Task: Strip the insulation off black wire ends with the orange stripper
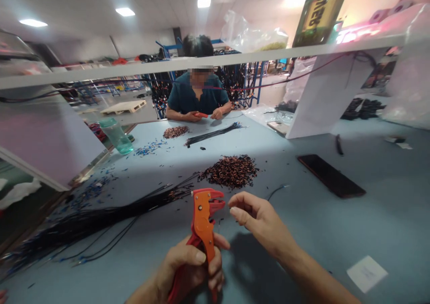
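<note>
My left hand (196,261) is wrapped round the handles of an orange and red wire stripper (202,214), held upright with its jaws pointing right. Just right of those jaws, my right hand (257,221) is pinched, thumb against forefinger, with a tiny dark tip at the fingertips. A thin black wire (276,191) with a bluish end comes out from behind that hand; the stretch inside the fingers is hidden. Left of the stripper lies a long bundle of black wires (110,219). Beyond it is a heap of short black and copper-coloured offcuts (231,171).
Across the table (336,232) a person (198,95) holds a red tool near a smaller wire bundle (215,133). A phone (331,175) and a paper slip (367,273) lie right. A green cup (117,136) stands left. A shelf (151,68) spans overhead, bearing a bottle (319,17).
</note>
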`<state>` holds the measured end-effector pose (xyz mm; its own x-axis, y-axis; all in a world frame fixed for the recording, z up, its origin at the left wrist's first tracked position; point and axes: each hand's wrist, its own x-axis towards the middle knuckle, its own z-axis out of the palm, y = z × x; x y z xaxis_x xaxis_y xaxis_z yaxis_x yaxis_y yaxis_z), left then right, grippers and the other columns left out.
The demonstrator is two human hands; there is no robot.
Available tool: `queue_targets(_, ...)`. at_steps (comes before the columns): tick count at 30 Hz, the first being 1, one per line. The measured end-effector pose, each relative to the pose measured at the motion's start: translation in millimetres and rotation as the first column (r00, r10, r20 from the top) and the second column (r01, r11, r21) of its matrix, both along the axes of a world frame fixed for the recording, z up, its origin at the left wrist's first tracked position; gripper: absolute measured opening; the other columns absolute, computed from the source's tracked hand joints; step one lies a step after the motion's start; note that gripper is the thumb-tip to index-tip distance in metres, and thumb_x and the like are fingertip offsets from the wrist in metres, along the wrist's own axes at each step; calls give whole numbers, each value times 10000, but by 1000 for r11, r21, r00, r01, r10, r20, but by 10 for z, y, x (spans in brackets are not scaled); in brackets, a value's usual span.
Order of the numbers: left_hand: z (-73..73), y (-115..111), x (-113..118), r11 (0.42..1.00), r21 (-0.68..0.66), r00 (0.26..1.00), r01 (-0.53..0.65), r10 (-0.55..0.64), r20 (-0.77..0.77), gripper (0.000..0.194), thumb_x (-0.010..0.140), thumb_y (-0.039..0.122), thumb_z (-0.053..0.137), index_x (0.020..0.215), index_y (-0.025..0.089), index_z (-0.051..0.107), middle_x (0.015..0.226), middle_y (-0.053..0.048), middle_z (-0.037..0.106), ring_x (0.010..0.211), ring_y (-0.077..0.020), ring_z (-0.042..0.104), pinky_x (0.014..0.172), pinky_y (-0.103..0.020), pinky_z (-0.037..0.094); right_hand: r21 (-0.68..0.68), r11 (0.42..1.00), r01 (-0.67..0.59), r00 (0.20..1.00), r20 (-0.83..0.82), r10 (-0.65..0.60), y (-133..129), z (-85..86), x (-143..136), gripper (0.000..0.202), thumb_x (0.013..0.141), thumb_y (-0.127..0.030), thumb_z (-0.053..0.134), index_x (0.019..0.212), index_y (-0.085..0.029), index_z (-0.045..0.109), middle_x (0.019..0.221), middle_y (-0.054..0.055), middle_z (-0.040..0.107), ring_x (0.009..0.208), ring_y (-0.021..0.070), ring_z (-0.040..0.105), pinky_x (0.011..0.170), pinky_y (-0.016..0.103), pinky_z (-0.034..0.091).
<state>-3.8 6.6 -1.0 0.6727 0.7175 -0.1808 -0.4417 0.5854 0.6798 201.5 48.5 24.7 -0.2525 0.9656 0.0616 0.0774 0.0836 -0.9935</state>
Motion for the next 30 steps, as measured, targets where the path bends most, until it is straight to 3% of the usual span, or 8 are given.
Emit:
queue_targets(4, -21, 11, -21, 996, -33, 993, 85, -82, 79, 484, 647, 257, 588, 1081, 72, 696, 652, -18, 553, 549, -138, 542, 653, -342, 451, -57, 989, -135, 988, -88, 129, -4, 4, -17, 289, 789, -402, 698, 951, -162, 696, 834, 41, 671, 743, 169, 583, 699, 295, 470)
queue_targets(7, -37, -15, -8, 987, -57, 988, 151, -149, 35, 505, 604, 219, 588, 1067, 55, 707, 630, -36, 577, 545, -152, 552, 639, -335, 447, -128, 940, -317, 921, -278, 273, -40, 16, -46, 357, 776, -401, 734, 1044, -167, 715, 957, 69, 718, 863, 201, 633, 817, 340, 487)
queue_targets(9, -51, -42, 22, 983, -60, 985, 173, -174, -8, 518, 582, 196, 596, 1061, 33, 707, 631, -56, 607, 566, -164, 571, 637, -321, 443, -178, 904, -389, 874, -382, 301, -70, 22, -72, 374, 740, -402, 771, 1022, -161, 725, 925, 67, 727, 838, 196, 639, 796, 330, 494)
queue_targets(14, -49, -75, 83, 992, -14, 992, 125, -125, -7, 474, 646, 240, 645, 1089, 77, 687, 858, -153, 742, 742, -241, 684, 718, -346, 477, -246, 920, -303, 881, -440, 173, -110, 15, -117, 315, 661, -373, 829, 857, -144, 737, 777, 41, 695, 669, 154, 596, 649, 281, 481)
queue_targets(18, -6, -8, 26, 993, 3, 992, 121, -121, 45, 632, 719, 393, 641, 1264, 76, 598, 1174, -235, 682, 1051, -351, 659, 901, -482, 466, -243, 946, -215, 896, -434, 92, -91, 12, -108, 226, 701, -319, 789, 806, -130, 721, 661, 17, 659, 555, 113, 522, 553, 244, 427)
queue_targets(20, 4, 26, -11, 989, 19, 987, 149, -150, 62, 689, 717, 440, 662, 1308, 100, 567, 1228, -231, 656, 1086, -366, 647, 898, -490, 481, -229, 961, -155, 913, -404, 51, -87, 13, -111, 201, 698, -304, 787, 762, -130, 710, 630, 8, 645, 564, 115, 528, 578, 247, 441)
queue_targets(25, -5, -2, -6, 986, 36, 985, 165, -162, -65, 697, 652, 397, 815, 1254, 130, 586, 984, -172, 736, 798, -256, 725, 691, -321, 533, -238, 955, -179, 915, -396, 72, -123, 5, -172, 265, 702, -361, 786, 784, -128, 689, 671, 23, 659, 523, 100, 496, 503, 231, 411)
queue_targets(30, 16, -57, 33, 997, 21, 990, 73, -70, -122, 551, 622, 277, 870, 1105, 142, 642, 764, -65, 703, 636, -169, 683, 632, -278, 517, -195, 923, -332, 898, -365, 246, -67, 64, -87, 332, 723, -397, 781, 908, -137, 691, 748, 28, 664, 564, 113, 514, 560, 262, 442)
